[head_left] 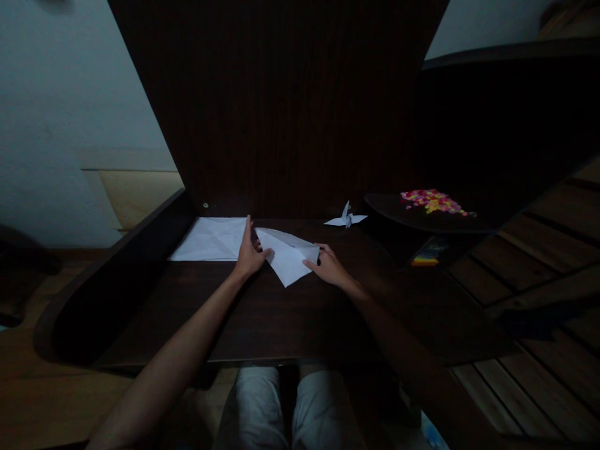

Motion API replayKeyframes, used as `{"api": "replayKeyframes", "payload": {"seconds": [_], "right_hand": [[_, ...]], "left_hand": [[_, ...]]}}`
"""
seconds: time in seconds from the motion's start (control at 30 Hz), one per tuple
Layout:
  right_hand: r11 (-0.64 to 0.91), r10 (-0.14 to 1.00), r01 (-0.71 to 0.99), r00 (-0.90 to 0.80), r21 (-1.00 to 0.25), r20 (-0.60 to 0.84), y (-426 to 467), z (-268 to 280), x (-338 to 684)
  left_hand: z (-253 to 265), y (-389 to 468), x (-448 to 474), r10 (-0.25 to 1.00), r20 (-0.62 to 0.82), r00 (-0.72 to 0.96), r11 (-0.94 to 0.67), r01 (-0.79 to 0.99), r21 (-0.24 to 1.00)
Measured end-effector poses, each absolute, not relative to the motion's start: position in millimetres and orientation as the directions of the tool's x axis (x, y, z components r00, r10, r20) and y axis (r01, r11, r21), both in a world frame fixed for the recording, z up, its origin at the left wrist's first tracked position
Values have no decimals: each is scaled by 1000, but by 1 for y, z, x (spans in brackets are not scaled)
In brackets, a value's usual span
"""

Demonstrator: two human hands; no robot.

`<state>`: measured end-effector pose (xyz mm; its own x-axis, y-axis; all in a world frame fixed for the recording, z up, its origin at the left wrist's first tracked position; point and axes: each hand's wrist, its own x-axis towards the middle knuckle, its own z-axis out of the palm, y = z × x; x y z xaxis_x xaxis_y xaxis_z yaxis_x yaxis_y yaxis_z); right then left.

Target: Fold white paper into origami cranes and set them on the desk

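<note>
Bare forearms reach in from the bottom of the frame, the left forearm (169,362) from lower left and the right forearm (403,337) from lower right. Light-coloured trousers (257,400) show at bottom centre, below the front edge of a dark wooden desk (281,334).

Folded white paper (288,259) is at frame centre, over the desk, one point directed toward the bottom of the frame; whether it lies flat or is slightly raised, cannot tell. Left hand (250,255): grasping its left edge, thumb on the near face, index finger extended upward, other fingers partly hidden. Right hand (330,267): pinching its right side, thumb on the face, fingers behind the edge.

Flat white paper sheets (210,239) lie left of centre, extending behind the left hand; contact with that hand unclear. White origami crane (347,220) sits right of centre, near the dark back panel (281,112), wings spread.

At right of frame, a rounded shelf (382,206) bears a heap of small pink, red and yellow pieces (434,201), too small to identify. Beneath it, a yellow-orange item (425,260), mostly in shadow.
</note>
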<state>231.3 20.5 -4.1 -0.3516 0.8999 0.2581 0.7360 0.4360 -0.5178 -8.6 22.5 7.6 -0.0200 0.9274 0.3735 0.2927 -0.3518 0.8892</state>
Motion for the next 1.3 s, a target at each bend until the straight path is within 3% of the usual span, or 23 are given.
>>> {"api": "replayKeyframes", "payload": {"seconds": [0.1,0.2,0.3,0.5,0.67,0.77,0.87,0.97,1.2,1.3], "right_hand": [[413,911,740,-320,-532,261,21,-5,231],[357,934,735,-269,-576,235,21,-6,231],[339,940,739,-247,-582,235,21,-7,231],[364,928,736,-237,-571,287,22,-7,232],[324,942,759,-205,-564,265,23,-7,234],[321,943,771,-203,-551,265,24,-7,235],[312,944,785,-192,-536,268,25,-7,235],[293,949,803,-178,-519,261,25,-6,236],[298,946,781,-162,-549,282,23,-2,235],[294,947,786,-165,-543,275,23,-3,235]], "left_hand": [[5,24,-6,967,253,-27,-251,59,966],[3,24,-4,982,180,60,-178,-35,983],[1,22,-3,974,166,156,-171,15,985],[4,19,-3,966,169,196,-208,201,957],[10,11,-1,925,146,350,-238,236,942],[16,3,0,876,186,445,-370,371,852],[21,-4,-1,824,210,525,-513,538,668],[24,-6,-1,762,195,617,-611,586,533],[13,0,0,743,209,636,-652,614,445],[6,2,1,726,137,674,-669,646,367]]}}
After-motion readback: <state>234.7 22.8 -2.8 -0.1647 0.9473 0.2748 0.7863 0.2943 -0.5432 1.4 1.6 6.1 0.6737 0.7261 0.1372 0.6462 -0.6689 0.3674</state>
